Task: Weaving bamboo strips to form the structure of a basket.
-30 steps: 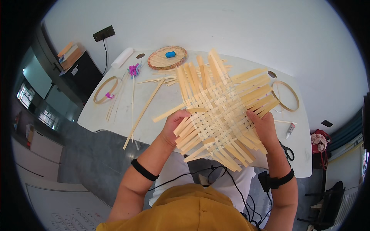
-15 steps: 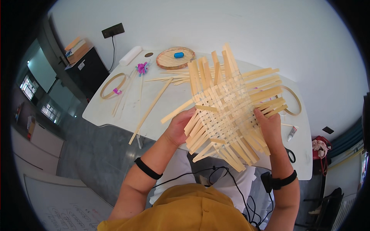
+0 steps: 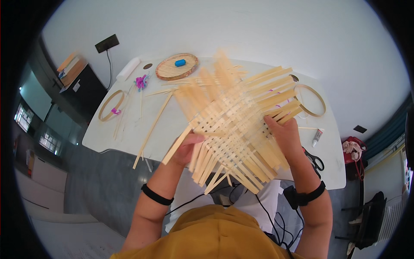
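Note:
Between my two hands is a woven bamboo-strip mat (image 3: 237, 125), held tilted above the near part of the table. Its loose strip ends fan out on all sides, and those at the far left are smeared by motion. My left hand (image 3: 186, 149) grips the left edge, thumb on top next to a folded-over strip, the other fingers under the weave. On the right edge, my right hand (image 3: 283, 134) is closed with its thumb on the strips; its remaining fingers are hidden beneath.
On the white table (image 3: 108, 140) lie a bamboo hoop (image 3: 101, 113), another hoop (image 3: 324, 105), a purple ribbon bundle (image 3: 140, 82), and a round wooden board (image 3: 166, 71) bearing a blue spool (image 3: 180, 63). Scissors (image 3: 318, 162) and a small tube (image 3: 318, 137) sit at the right. Black cables (image 3: 276, 224) hang near my lap.
The mat has turned slightly counterclockwise and shifted left and down with both hands. My left thumb now lies on top of its edge. The view has shifted a little.

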Demonstrator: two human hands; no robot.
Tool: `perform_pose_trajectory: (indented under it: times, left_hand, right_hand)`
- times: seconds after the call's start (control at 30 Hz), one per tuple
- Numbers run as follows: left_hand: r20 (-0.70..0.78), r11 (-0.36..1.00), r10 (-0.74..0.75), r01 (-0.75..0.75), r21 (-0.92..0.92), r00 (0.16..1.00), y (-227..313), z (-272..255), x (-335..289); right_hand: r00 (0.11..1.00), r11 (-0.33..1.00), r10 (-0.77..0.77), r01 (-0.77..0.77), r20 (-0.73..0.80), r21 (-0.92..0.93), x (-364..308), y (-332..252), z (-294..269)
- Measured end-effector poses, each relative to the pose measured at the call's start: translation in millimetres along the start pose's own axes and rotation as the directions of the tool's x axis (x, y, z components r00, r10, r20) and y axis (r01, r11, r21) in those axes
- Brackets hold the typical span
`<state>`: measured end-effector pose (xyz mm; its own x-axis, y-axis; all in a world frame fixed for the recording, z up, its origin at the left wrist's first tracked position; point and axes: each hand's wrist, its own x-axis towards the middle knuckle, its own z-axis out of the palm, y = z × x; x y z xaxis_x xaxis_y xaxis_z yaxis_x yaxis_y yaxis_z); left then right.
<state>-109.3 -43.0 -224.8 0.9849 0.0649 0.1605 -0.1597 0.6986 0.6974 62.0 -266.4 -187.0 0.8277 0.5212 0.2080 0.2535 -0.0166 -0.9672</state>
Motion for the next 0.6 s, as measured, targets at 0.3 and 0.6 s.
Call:
perform_pose_trajectory:
  times: [0.3, 0.6]
  left_hand:
    - [-0.196, 0.990, -0.107, 0.087, -0.109, 0.975, 1, -2, 3]
    - [-0.310, 0.991, -0.056, 0.091, 0.101, 0.949, -12, 11, 3]
  right_hand:
    - [0.999, 0.999, 0.048, -0.048, 0.016, -0.003, -1, 3, 6]
    - [0.981, 0.995, 0.095, -0.089, 0.168, -0.047, -2, 10, -19]
